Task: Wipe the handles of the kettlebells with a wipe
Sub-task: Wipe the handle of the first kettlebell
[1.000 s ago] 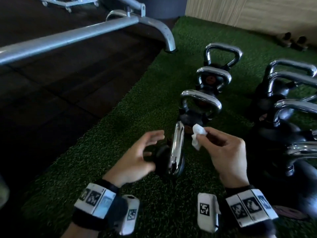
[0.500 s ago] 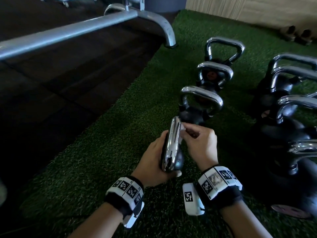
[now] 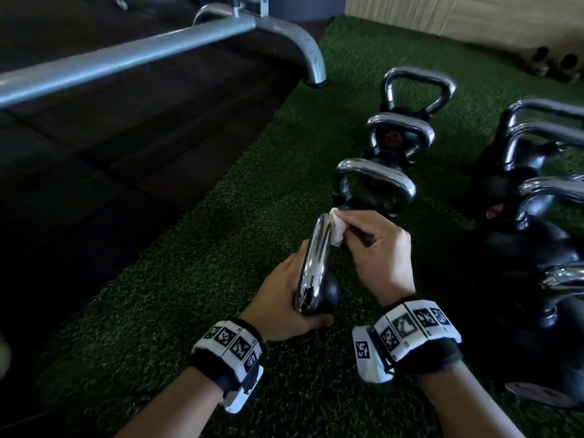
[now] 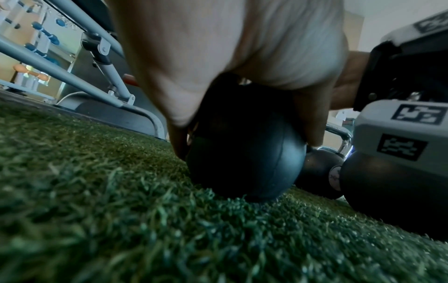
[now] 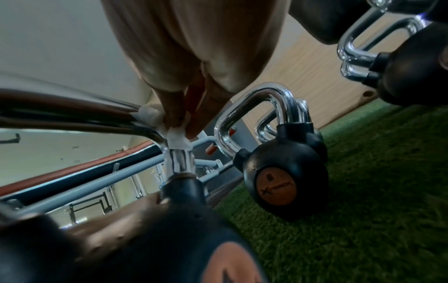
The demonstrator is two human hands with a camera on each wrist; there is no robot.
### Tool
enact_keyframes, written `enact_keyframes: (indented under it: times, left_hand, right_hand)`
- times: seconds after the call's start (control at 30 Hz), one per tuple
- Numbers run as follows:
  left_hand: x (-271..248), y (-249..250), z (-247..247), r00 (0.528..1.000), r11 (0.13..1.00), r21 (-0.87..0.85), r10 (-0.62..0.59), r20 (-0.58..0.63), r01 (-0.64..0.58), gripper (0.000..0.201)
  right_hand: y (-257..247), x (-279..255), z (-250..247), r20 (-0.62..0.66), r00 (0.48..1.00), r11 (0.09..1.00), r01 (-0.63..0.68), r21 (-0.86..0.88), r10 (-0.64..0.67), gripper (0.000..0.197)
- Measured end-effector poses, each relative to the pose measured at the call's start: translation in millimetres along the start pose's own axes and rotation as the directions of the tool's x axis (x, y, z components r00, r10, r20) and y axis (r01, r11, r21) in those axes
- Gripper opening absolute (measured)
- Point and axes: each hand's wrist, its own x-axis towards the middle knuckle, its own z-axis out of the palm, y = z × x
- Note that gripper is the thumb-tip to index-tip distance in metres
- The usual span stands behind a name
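Note:
A small black kettlebell (image 3: 328, 292) with a chrome handle (image 3: 316, 260) stands on the green turf nearest me. My left hand (image 3: 284, 298) grips its black ball (image 4: 244, 162) from the left, thumb and fingers curled round it. My right hand (image 3: 376, 248) pinches a crumpled white wipe (image 3: 336, 230) and presses it against the far end of the chrome handle (image 5: 179, 160). The right wrist view shows the wipe (image 5: 177, 139) wrapped at the handle's bend under my fingertips.
Three more chrome-handled kettlebells (image 3: 376, 184) line up beyond the one I hold. Larger kettlebells (image 3: 537, 248) crowd the right side. A grey metal frame (image 3: 158, 49) crosses the dark rubber floor at the left. A wooden wall panel (image 3: 474, 17) closes the far side.
My left hand closed on the kettlebell's ball a second ago. My right hand brought the wipe onto the handle and now shows it bunched at the handle's far end.

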Motion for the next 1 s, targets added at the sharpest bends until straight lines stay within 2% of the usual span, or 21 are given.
enact_keyframes:
  times: [0.2,0.3,0.37,0.5,0.7,0.83,0.9,1.0]
  left_hand:
    - [11,0,-6,0.997,1.0,-0.024,-0.017,0.074,0.019,0.109]
    - [15,-2,-10,0.996,0.996,-0.07,-0.046,0.081,0.051,0.093]
    - [17,-2,-12,0.994,0.994,-0.076,-0.066,0.083,0.072,0.084]
    - [21,0,-15,0.991,0.992,-0.084,-0.085,0.101,0.093,0.08]
    - [27,-12,-15,0.988,0.989,-0.132,-0.046,0.151,0.066,0.062]
    - [30,-19,-11,0.983,0.98,-0.167,-0.083,0.165,0.111,0.07]
    - [31,-20,-10,0.987,0.992,-0.105,-0.048,0.151,0.065,0.076]
    - [30,-17,-12,0.986,0.995,-0.094,-0.025,0.167,0.041,0.059]
  right_hand:
    - [-8,3,-4,0.031,0.995,0.995,0.095,-0.038,-0.094,0.032]
    - [-24,-9,-5,0.101,0.971,0.972,0.224,-0.076,-0.216,0.032]
    - [-26,-5,-4,0.136,0.958,0.959,0.266,-0.094,-0.253,0.034]
    - [-28,8,-3,0.106,0.972,0.972,0.217,-0.086,-0.208,0.034]
    - [-48,-28,3,0.088,0.989,0.993,0.117,-0.004,-0.116,0.033]
    - [-48,-28,2,0.057,0.998,0.995,-0.04,0.093,0.035,0.029]
    - [-48,-37,4,0.058,0.994,0.986,-0.102,0.129,0.095,0.029]
    - [-40,-56,11,0.104,0.972,0.959,-0.225,0.173,0.21,0.028]
